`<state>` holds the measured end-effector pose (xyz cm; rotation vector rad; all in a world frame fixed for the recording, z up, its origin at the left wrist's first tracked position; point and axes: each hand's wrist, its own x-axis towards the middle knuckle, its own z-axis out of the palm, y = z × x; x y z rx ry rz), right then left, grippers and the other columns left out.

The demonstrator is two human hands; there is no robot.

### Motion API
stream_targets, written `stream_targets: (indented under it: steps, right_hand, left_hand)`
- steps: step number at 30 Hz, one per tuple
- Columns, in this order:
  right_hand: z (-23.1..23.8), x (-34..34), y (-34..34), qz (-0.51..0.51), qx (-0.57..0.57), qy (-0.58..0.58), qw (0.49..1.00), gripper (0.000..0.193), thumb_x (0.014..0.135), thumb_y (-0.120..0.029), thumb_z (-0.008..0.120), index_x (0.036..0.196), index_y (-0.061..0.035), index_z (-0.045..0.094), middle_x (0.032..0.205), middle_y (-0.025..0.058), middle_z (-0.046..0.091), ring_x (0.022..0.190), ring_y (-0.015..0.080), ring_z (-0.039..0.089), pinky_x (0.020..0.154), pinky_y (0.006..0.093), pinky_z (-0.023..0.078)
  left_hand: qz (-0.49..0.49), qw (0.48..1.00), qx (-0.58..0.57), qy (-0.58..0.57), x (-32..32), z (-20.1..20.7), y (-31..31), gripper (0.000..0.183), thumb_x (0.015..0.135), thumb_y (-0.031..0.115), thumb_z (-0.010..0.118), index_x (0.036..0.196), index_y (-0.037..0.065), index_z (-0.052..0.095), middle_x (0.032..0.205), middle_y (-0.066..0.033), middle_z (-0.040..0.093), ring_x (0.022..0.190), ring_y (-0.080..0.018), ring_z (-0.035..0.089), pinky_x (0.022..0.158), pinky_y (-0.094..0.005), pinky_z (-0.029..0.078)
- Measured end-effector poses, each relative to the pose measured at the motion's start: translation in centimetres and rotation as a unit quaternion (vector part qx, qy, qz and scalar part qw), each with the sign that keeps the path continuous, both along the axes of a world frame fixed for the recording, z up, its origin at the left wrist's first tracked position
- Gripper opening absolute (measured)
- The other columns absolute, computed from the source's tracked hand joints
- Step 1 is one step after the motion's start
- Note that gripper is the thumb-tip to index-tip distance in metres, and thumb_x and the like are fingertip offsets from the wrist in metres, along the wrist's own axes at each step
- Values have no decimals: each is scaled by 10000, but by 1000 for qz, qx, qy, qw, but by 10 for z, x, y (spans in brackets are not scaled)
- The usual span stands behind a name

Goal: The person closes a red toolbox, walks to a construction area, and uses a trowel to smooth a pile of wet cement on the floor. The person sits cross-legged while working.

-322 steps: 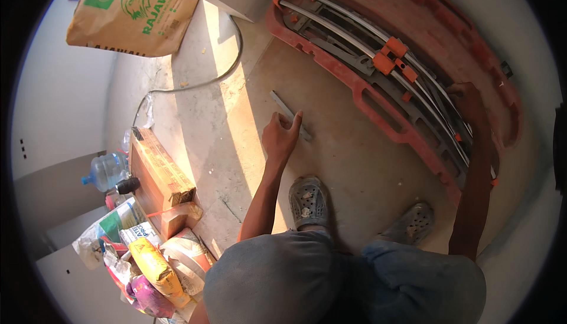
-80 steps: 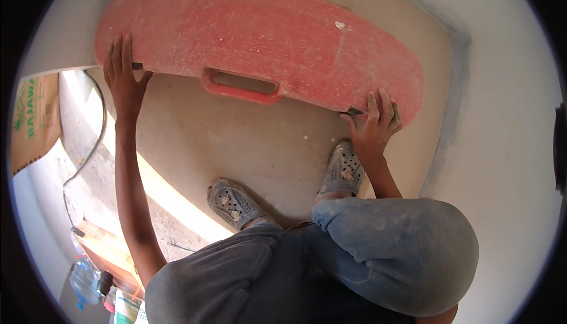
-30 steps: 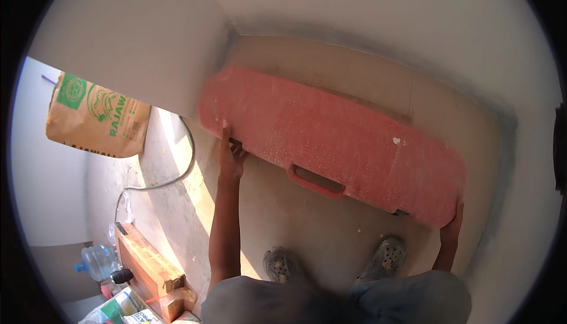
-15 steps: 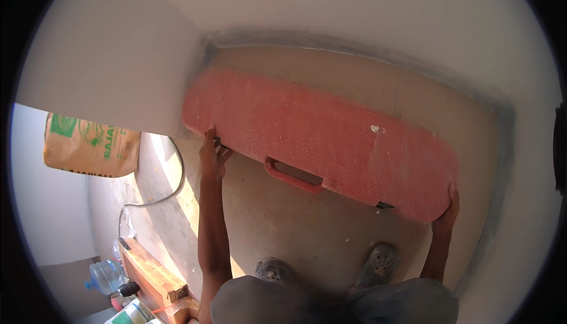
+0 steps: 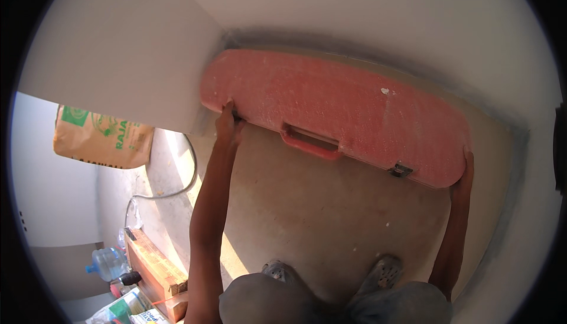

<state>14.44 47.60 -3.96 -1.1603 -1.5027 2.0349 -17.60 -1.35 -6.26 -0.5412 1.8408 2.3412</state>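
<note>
A long red carrying case (image 5: pixel 331 97) with rounded ends, dusted with white specks, lies closed across the floor close to the far wall. Its red handle (image 5: pixel 310 147) faces me, and a dark metal latch (image 5: pixel 400 170) shows on the near edge to the right. My left hand (image 5: pixel 229 122) grips the near edge by the left end, thumb on top, fingers partly hidden around the side. At the right end corner, my right hand (image 5: pixel 463 176) presses against the case, most of its fingers out of sight.
White walls (image 5: pixel 378 11) rise beyond the case and on both sides. To the left are a brown paper sack (image 5: pixel 103 138), a dark cable (image 5: pixel 177 191), a cardboard box (image 5: pixel 156 265) and a clear plastic bottle (image 5: pixel 109 264). My shoes (image 5: pixel 381 271) stand on the concrete floor.
Both hands have moved the red carrying case away from me, closer to the far wall. The strip of floor beyond it is narrower, and the right latch shows more fully.
</note>
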Motion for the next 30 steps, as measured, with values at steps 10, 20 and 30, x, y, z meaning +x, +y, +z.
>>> stream_targets:
  steps: [10,20,30]
  right_hand:
    - [-41,-39,42,31,10,73,997,812,866,-544,561,1423,10,357,1407,164,440,1284,279,440,1066,391,345]
    - [-70,-68,87,74,101,44,991,602,953,-452,488,1369,-23,414,1338,129,493,1226,252,492,1023,390,413]
    - [-61,-62,60,55,-41,168,983,623,917,-444,503,1363,-19,415,1364,138,483,1244,273,486,1039,413,390]
  left_hand:
    - [13,998,-64,-13,-32,-7,10,669,856,306,716,1332,-54,415,1261,-132,475,1108,-255,506,905,-395,459]
    - [35,991,-114,-53,-32,13,31,564,825,222,723,1235,-73,474,1117,-131,541,939,-214,568,734,-346,509]
    - [15,997,-76,-4,-31,19,54,804,807,292,768,1356,-119,348,1299,-214,477,1130,-308,547,923,-415,501]
